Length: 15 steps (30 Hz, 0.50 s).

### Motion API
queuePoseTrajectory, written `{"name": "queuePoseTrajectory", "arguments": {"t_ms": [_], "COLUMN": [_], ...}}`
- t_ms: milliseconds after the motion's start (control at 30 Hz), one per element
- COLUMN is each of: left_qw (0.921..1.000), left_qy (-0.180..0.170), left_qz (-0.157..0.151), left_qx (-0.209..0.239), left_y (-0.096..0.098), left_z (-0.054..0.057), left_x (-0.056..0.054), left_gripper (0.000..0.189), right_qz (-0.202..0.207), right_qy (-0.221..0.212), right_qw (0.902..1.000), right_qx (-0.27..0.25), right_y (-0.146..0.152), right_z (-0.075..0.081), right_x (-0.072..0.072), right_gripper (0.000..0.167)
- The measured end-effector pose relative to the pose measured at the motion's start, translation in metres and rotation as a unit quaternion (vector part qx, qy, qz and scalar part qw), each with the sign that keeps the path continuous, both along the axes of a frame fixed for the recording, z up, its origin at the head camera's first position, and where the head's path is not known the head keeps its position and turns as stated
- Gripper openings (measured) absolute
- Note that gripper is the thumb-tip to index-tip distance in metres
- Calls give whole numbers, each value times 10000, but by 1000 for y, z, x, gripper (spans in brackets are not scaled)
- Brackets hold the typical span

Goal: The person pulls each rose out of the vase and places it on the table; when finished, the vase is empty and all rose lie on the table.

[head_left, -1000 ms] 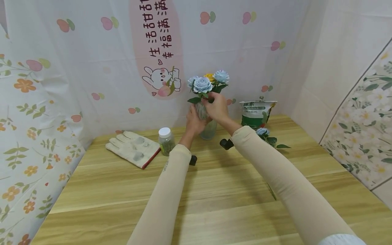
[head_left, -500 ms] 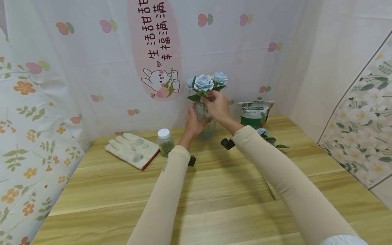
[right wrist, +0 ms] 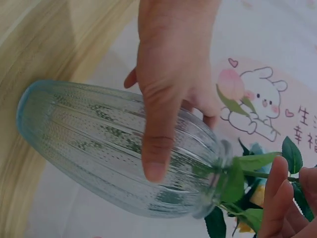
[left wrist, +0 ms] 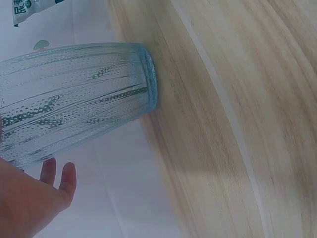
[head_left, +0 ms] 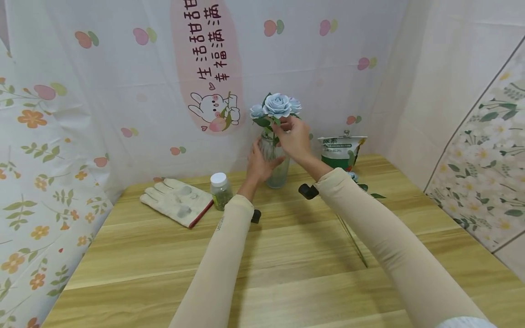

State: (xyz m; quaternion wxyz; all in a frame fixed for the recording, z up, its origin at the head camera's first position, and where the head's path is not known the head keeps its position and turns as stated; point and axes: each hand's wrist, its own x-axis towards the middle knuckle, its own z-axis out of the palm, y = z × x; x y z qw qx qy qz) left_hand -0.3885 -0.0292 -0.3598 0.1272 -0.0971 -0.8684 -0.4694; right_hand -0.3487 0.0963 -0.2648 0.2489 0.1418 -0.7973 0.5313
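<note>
A ribbed clear glass vase point(head_left: 278, 176) stands upright at the back of the table, holding artificial roses with green leaves. My left hand point(head_left: 259, 163) grips the vase's upper body from the left. In the right wrist view its thumb point(right wrist: 161, 144) lies across the ribbed glass. Just above the vase's mouth, my right hand point(head_left: 296, 140) pinches a stem under the front light-blue rose point(head_left: 277, 105). More blue blooms sit beside that one, and the right wrist view shows a yellow rose point(right wrist: 257, 196) behind the leaves. Dark stems show through the glass point(left wrist: 74, 99).
Left of the vase stands a white-lidded jar point(head_left: 221, 193), with a cream work glove point(head_left: 178, 200) beyond it. A green-and-white clipped bag point(head_left: 340, 152) stands at back right. Under my right forearm lies another blue rose, its stem point(head_left: 356, 243) pointing toward me.
My right hand has risen slightly at the vase's mouth, and the front blue rose has lifted and shifted right, now covering the yellow one. My left hand stays on the vase.
</note>
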Motion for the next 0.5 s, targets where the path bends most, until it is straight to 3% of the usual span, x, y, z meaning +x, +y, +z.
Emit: {"name": "queuePoseTrajectory", "arguments": {"t_ms": [267, 500], "left_qw": [10000, 9999], "left_qy": [80, 114], "left_qz": [10, -47], "left_qx": [-37, 44], "left_y": [0, 1], "left_z": [1, 1], "left_x": [1, 3], "left_gripper": [105, 103], "right_qz": [-178, -34], "right_qy": [218, 431], "right_qw": [9996, 9990], "right_qx": [-23, -94], "right_y": [6, 12], "right_z": [10, 17], "right_x": [4, 8], "right_gripper": [27, 25]}}
